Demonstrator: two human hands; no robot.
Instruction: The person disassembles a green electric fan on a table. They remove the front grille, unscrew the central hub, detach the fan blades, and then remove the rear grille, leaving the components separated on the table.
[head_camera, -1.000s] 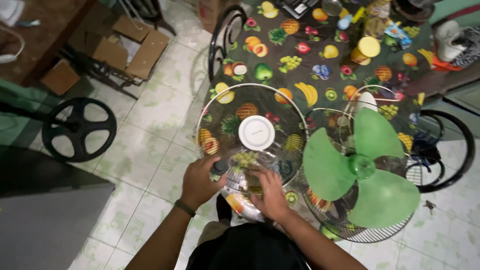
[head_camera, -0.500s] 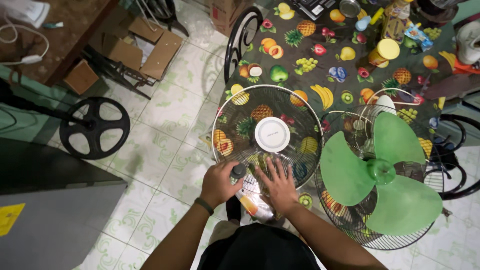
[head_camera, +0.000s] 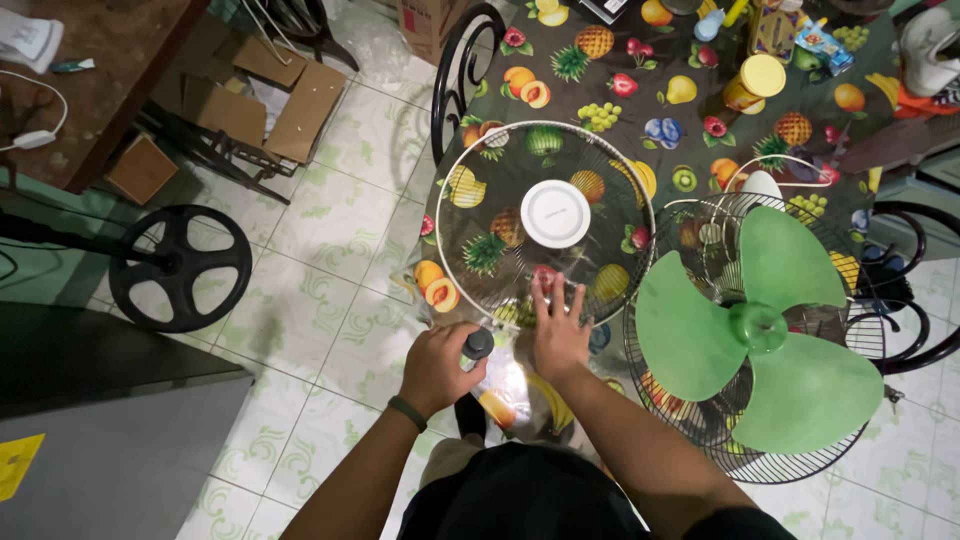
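Note:
A round wire fan guard (head_camera: 500, 175) with a white centre cap (head_camera: 555, 213) lies flat on a table covered by a dark fruit-print cloth (head_camera: 640, 95). My right hand (head_camera: 556, 328) rests on the guard's near rim, fingers spread. My left hand (head_camera: 437, 367) grips a small dark round knob (head_camera: 478, 344) just off the guard's near left edge. To the right, a green three-blade fan propeller (head_camera: 757, 327) sits in the rear wire guard (head_camera: 700, 440).
A black round fan base (head_camera: 180, 268) stands on the tiled floor at left. Cardboard pieces (head_camera: 270, 95) lie beyond it by a brown table (head_camera: 100, 90). A black chair back (head_camera: 462, 55) is behind the guard. A yellow-lidded jar (head_camera: 752, 82) stands on the cloth.
My left hand has drawn back off the guard's rim and now holds the dark knob. The right hand stays on the rim. The view has shifted right.

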